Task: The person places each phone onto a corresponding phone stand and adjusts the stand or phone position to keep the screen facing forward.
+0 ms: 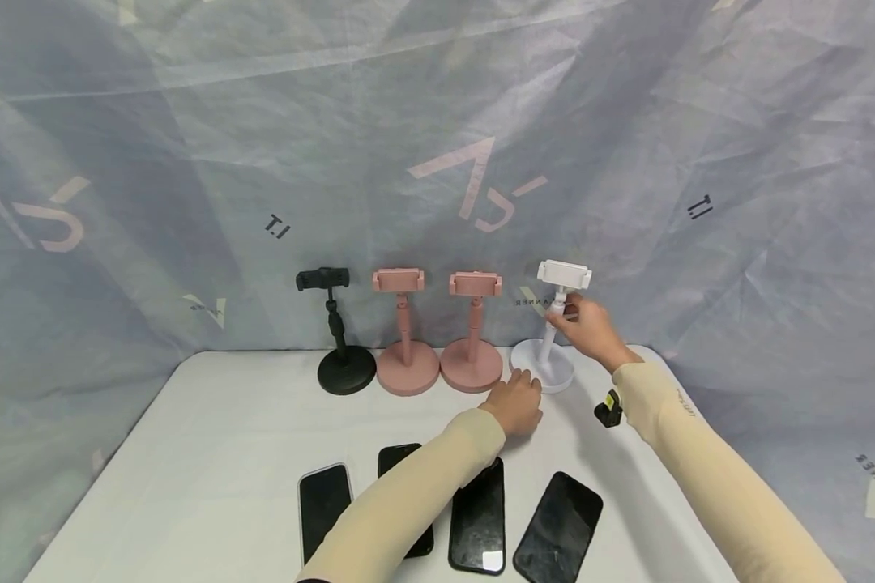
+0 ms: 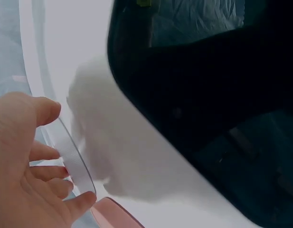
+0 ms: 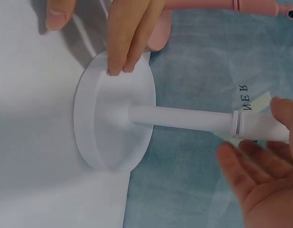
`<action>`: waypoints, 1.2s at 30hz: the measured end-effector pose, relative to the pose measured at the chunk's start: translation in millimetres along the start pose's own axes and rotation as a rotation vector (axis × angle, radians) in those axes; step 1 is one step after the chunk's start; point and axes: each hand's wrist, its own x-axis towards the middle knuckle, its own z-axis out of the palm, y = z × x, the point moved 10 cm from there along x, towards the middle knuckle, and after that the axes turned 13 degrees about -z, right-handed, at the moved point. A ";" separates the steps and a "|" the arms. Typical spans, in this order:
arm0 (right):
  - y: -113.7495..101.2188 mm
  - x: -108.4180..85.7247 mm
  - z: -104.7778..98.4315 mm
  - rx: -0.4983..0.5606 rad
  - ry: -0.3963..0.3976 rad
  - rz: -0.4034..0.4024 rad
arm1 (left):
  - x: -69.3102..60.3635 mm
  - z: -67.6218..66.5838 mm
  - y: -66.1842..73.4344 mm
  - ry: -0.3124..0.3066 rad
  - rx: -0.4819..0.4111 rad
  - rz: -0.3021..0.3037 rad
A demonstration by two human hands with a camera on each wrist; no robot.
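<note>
A white phone stand (image 1: 547,356) with a round base and a clamp on top stands at the right end of a row. High on its stem, at a ribbed collar (image 3: 262,126), my right hand (image 1: 589,328) grips it between thumb and fingers. My left hand (image 1: 516,402) is at the left front of the white base (image 3: 120,128); in the right wrist view its extended fingers touch the base's top while the thumb stays apart. The left wrist view shows this left hand (image 2: 37,166) beside the base's rim.
Two pink phone stands (image 1: 406,368) (image 1: 471,366) and a black phone stand (image 1: 346,371) stand to the left along the white table's (image 1: 211,453) back edge. Several phones (image 1: 558,526) lie in front, partly under my left sleeve. A printed grey cloth (image 1: 335,162) hangs behind.
</note>
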 end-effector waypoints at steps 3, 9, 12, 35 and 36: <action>-1.6 1.1 -5.2 -0.013 0.016 -0.023 | 0.4 -1.8 4.9 -0.016 -0.031 0.004; -7.2 4.5 -14.0 -0.077 0.025 -0.057 | 1.3 -4.8 10.2 -0.008 -0.057 0.016; -11.7 6.4 -15.6 -0.079 0.022 -0.076 | 1.4 -6.2 9.4 0.010 -0.048 0.006; -26.7 -9.6 -21.9 -0.096 -0.029 -0.136 | -10.8 -17.7 20.5 0.130 0.062 0.130; -27.2 -10.5 -23.8 -0.099 -0.030 -0.136 | -11.1 -19.7 22.3 0.149 0.075 0.138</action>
